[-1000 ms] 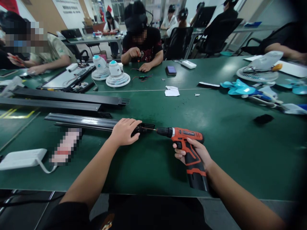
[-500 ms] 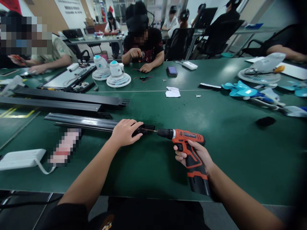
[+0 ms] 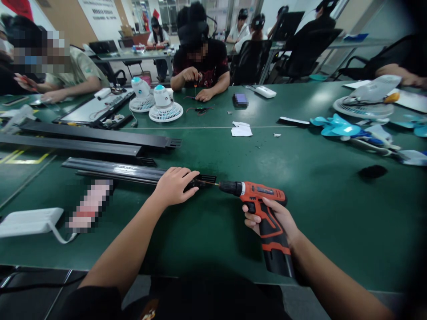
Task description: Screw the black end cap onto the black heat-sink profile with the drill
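Observation:
My right hand (image 3: 275, 218) is wrapped around the grip of an orange and black cordless drill (image 3: 263, 191), index finger by the trigger. Its bit points left and meets the slotted end of a long black metal profile (image 3: 133, 170) lying on the table; whether the tip is inside a screw or hole is too small to tell. My left hand (image 3: 176, 186) grips that profile near its right end, fingers over the top and thumb along the near side, covering part of it.
More black profiles (image 3: 86, 144) lie behind on the left. A phone (image 3: 90, 204) and a white power bank (image 3: 31, 221) are at the near left. Two white fans (image 3: 166, 106) stand farther back; blue fan blades (image 3: 340, 125) lie right. A co-worker (image 3: 200, 62) sits opposite with a screwdriver.
The drill and my right hand have shifted very slightly right and down in the picture. My left hand stays on the black metal profile.

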`<state>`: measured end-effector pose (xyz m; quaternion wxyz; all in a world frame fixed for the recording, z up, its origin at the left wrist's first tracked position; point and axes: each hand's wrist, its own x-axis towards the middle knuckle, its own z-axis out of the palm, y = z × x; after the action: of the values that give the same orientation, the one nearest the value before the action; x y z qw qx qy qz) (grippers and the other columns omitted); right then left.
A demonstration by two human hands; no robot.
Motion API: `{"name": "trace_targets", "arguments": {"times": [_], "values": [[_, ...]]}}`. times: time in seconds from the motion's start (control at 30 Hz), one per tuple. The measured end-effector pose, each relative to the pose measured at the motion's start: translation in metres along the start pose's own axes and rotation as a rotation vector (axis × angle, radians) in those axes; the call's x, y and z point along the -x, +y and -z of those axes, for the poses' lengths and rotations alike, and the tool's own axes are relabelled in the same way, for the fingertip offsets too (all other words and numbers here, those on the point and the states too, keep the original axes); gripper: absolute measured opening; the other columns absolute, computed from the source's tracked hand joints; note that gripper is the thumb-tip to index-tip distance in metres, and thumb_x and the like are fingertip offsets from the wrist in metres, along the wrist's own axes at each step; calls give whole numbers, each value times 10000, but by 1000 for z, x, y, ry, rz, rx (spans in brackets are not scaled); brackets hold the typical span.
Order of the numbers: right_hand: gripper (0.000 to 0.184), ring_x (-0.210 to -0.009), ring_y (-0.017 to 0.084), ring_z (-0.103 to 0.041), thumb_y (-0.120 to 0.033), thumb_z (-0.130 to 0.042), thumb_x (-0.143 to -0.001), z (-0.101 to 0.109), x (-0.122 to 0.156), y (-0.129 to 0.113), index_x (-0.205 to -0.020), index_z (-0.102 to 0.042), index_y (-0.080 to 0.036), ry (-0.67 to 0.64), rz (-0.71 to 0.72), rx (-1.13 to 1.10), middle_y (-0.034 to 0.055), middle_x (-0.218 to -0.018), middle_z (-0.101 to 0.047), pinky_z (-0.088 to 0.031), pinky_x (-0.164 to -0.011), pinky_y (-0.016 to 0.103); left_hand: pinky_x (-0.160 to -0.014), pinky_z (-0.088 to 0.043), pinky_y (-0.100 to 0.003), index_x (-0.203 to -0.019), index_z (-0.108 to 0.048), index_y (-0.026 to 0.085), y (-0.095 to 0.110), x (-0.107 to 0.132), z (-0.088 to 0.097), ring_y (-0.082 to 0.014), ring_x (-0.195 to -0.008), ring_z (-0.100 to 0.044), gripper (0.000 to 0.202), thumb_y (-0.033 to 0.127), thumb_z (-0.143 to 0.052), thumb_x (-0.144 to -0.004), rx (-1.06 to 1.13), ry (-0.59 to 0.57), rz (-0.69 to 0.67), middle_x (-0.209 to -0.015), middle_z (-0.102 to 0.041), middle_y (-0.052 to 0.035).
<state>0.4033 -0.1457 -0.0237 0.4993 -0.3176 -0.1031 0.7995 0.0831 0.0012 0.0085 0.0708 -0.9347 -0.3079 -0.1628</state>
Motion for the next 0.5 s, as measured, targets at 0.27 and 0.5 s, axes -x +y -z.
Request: {"name": "trace_targets", "arguments": {"times": [0.27,0.5], "values": [[285,-586,128,-496,-397,-709,-880,-1,2,0,-1056,-705,-172,8,6,26,101,-933,-741,-476,-621,331,-960,-513,-450,-1342,-631,186,1,0,1,-282,-1052,-686,424,458,-518,-1036,27,4,12,-1190,-734,-110],[279,-591,131,-492,-403,-684,-898,2,0,1,-1077,-702,-190,7,7,31,98,-953,-748,-467,-637,342,-952,-518,-456,-1344,-638,183,0,0,0,-282,-1043,-688,431,458,-513,-1036,29,11,6,-1187,-735,-118]]}}
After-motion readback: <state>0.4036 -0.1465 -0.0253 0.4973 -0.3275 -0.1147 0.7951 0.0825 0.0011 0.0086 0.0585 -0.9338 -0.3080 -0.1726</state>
